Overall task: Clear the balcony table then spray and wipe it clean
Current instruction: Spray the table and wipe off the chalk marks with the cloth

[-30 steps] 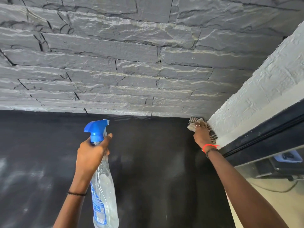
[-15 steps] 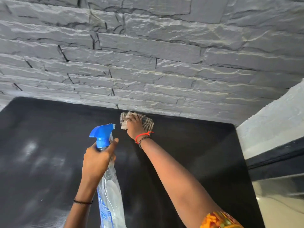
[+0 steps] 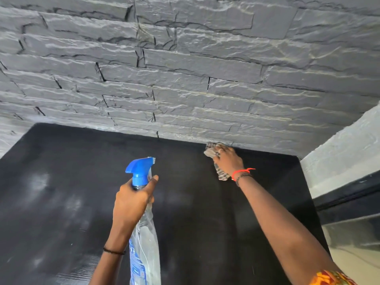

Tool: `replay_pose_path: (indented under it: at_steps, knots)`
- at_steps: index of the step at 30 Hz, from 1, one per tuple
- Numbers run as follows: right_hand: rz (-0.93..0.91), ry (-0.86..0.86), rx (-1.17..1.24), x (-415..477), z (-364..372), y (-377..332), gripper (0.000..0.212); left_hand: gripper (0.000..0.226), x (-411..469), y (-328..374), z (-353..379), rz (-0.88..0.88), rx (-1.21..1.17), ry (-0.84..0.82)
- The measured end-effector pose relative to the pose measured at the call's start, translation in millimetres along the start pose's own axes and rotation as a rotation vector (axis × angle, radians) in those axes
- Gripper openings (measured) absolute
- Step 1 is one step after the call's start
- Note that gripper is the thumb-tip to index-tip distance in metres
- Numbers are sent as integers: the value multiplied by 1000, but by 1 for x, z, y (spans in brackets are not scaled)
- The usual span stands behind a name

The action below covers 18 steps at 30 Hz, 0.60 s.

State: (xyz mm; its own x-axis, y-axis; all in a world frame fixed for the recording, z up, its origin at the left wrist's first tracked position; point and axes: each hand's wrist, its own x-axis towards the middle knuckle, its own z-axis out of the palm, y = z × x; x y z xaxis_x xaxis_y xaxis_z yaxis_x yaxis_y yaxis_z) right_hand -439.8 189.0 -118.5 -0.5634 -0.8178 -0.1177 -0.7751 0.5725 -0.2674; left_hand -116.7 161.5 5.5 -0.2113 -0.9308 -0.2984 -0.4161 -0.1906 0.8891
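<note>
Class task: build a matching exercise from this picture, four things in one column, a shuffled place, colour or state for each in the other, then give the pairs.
1 spray bottle
2 cloth
3 table
4 stone wall

A held under the right hand at the table's far edge
B black, pale smears at left
C grey, behind the table
D gripped by the left hand, blue head up

Pairs: 1-D, 2-A, 3-B, 4-C
</note>
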Motion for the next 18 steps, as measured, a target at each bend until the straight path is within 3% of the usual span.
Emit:
replay_pose_path:
  at_steps: [5, 8, 10, 14, 18]
  knots:
    - [171, 46, -43, -24, -18, 120, 50, 37, -8, -3, 13, 18, -1, -25]
    - [337, 25, -66, -8, 12, 241, 65, 36, -15, -4, 20, 28, -4, -39]
    - [455, 55, -62, -36, -4, 248, 63, 36, -22, -5, 24, 29, 1, -40]
    - [497, 127, -38, -94, -21, 201, 46, 37, -31, -8, 28, 10, 10, -54]
    - [393, 86, -81, -96, -11, 183, 51, 37, -39, -9, 33, 8, 14, -69]
